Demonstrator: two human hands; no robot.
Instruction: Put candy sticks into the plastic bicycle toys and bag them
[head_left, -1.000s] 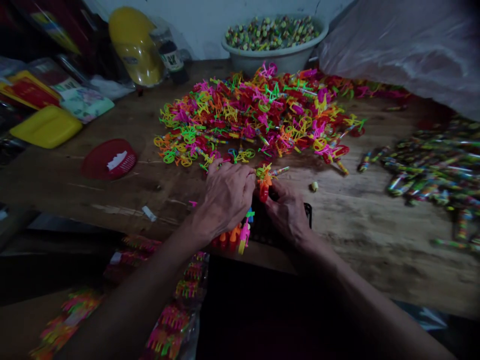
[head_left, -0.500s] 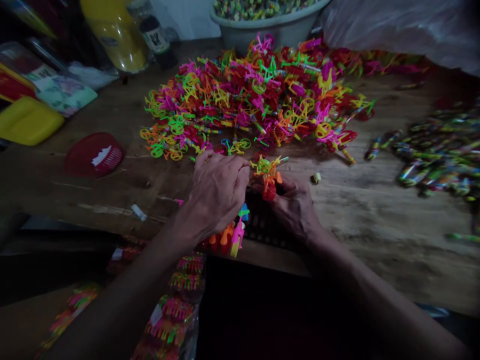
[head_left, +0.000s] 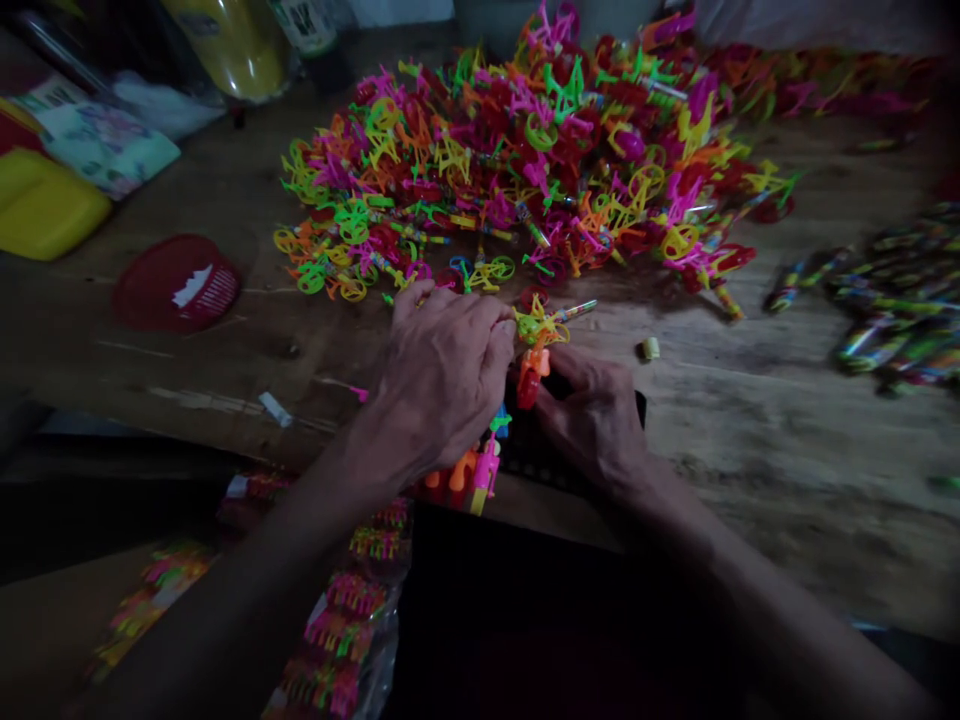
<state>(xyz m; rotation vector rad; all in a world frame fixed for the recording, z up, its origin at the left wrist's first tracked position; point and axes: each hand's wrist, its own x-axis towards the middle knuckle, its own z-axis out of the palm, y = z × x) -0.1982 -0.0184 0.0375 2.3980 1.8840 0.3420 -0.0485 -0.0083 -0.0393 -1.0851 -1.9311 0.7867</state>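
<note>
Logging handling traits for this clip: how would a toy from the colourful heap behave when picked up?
Probably light and stiff: the heaped toys look like thin plastic frames. One may snag its neighbours, since they lie jumbled, with open gaps. Rolling seems unlikely, given the irregular shapes.

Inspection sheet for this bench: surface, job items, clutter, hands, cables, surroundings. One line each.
Surface: wooden table, scuffed.
Job items: orange-and-red piece; bright plastic pile beyond; black tray partly hidden.
Clutter: red basket, white scrap, yellow container.
Hands: right hand holds the orange-and-red piece; left hand alongside, grip hidden.
Cables: nothing seen.
Surroundings: packed pieces below the table edge; dim light.
</note>
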